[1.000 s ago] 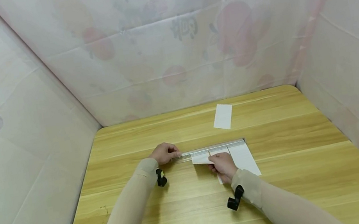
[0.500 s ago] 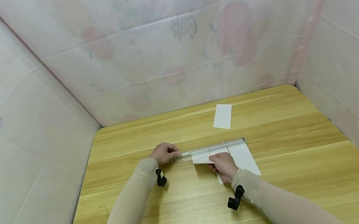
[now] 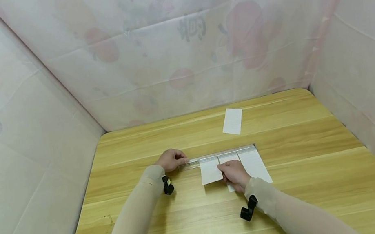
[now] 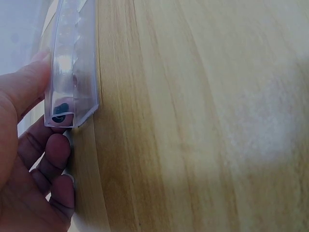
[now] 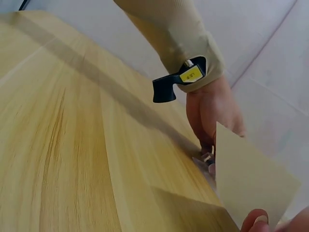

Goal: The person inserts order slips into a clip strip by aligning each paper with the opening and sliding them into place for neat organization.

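Note:
My left hand pinches the left end of a long clear plastic strip lying across the table. In the left wrist view, the thumb lies along one side of that strip and the fingers are curled beneath its end. White cards line the strip's front edge: a left card, a middle card and a right card. My right hand pinches the left card at its right side and partly covers the middle card. The left card stands tilted off the wood in the right wrist view.
A loose white card lies behind the strip on the wooden table. Printed fabric walls rise at the back and on both sides. Each wrist carries a black camera mount.
The left card's free lower edge has dropped toward the table, so more of its face shows. My right hand has shifted slightly; the left hand and the strip stay put.

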